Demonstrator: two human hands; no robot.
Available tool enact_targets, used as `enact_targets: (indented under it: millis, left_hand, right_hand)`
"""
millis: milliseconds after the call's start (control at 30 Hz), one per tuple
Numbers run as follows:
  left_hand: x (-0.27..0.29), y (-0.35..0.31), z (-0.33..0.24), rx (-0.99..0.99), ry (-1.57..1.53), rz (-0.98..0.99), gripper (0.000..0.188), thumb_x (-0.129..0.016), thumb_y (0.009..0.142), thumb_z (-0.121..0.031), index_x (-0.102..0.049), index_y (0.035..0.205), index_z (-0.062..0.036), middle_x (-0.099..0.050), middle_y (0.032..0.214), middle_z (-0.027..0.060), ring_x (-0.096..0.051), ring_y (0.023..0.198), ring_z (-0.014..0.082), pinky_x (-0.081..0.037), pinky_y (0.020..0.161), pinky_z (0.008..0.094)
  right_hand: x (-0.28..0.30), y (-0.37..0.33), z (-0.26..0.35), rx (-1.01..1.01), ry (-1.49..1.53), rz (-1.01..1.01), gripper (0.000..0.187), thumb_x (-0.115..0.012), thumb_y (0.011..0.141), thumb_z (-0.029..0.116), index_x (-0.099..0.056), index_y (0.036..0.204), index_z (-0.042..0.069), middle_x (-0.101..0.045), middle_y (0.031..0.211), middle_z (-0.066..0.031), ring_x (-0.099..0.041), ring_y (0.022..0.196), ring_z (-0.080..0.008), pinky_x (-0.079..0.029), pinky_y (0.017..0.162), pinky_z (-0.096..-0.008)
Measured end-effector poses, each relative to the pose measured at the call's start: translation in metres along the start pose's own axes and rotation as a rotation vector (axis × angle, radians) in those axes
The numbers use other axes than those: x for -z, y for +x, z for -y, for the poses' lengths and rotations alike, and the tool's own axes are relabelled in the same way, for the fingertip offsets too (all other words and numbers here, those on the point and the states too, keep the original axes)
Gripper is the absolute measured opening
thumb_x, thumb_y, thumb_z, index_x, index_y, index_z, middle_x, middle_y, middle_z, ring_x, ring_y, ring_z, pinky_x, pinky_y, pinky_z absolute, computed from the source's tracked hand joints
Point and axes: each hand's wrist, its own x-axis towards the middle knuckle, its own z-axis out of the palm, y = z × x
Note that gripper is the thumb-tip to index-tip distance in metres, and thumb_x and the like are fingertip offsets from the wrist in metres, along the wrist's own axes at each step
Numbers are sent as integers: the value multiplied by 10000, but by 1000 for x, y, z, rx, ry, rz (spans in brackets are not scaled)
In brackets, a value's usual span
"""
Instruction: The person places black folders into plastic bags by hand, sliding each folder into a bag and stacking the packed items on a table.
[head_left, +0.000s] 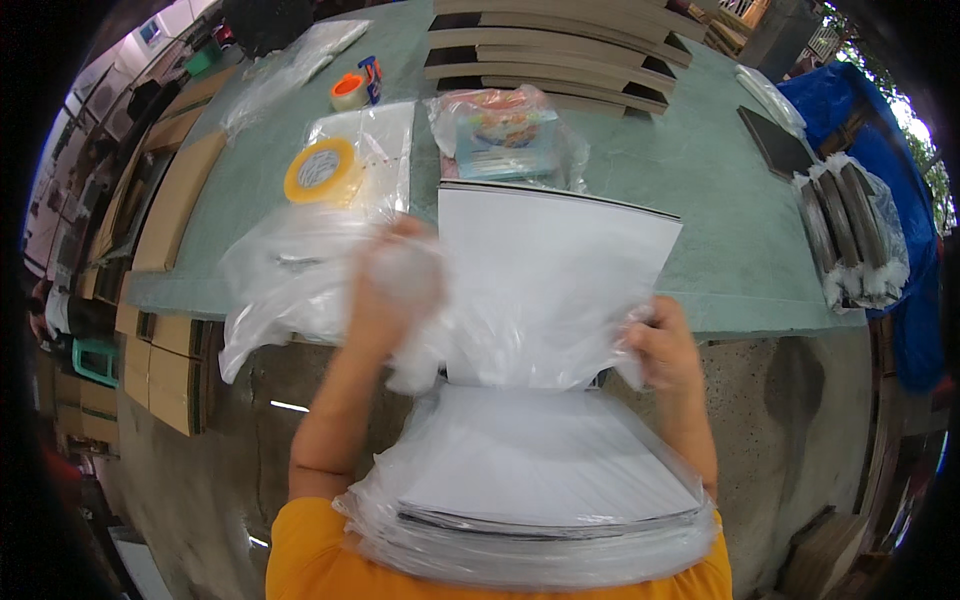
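Observation:
A white board or stack of sheets (550,235) lies at the table's near edge, its lower part covered by a clear plastic bag (520,345). My right hand (662,345) is closed, pinching the bag's right edge between thumb and fingers. Beside the stack's left edge, my left hand (398,270) is smeared by motion, with clear film around it; its fingers cannot be made out. Close to my body, a thick plastic-wrapped bundle of white sheets (550,460) rests below the table edge. More loose plastic bags (290,270) are heaped left of my left hand.
On the green table (740,240) are a yellow tape roll (320,170), an orange-cored tape roll (349,92), a printed packet in plastic (505,135) and stacked grey boards (555,50). Wrapped dark pieces (850,230) lie at the right edge. Cardboard (165,370) stands at the left.

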Motion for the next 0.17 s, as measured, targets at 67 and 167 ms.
enact_targets:
  millis: [67,167]
  left_hand:
    - [-51,4,-9,-136,198,466,202,-629,741,-221,-547,762,-39,-542,685,32,-485,656,67,-402,581,255]
    - [-76,-1,-17,159,228,598,229,-636,743,-266,-561,836,-70,-531,662,37,-479,638,100,-413,629,255]
  right_hand:
    - [-31,13,1,-36,18,51,168,-662,696,133,-560,735,4,-544,617,-16,-489,510,-85,-396,467,-213]
    - [-43,18,-2,-80,111,-41,184,-642,739,165,-566,743,-2,-577,679,-50,-533,591,-113,-437,529,-246]
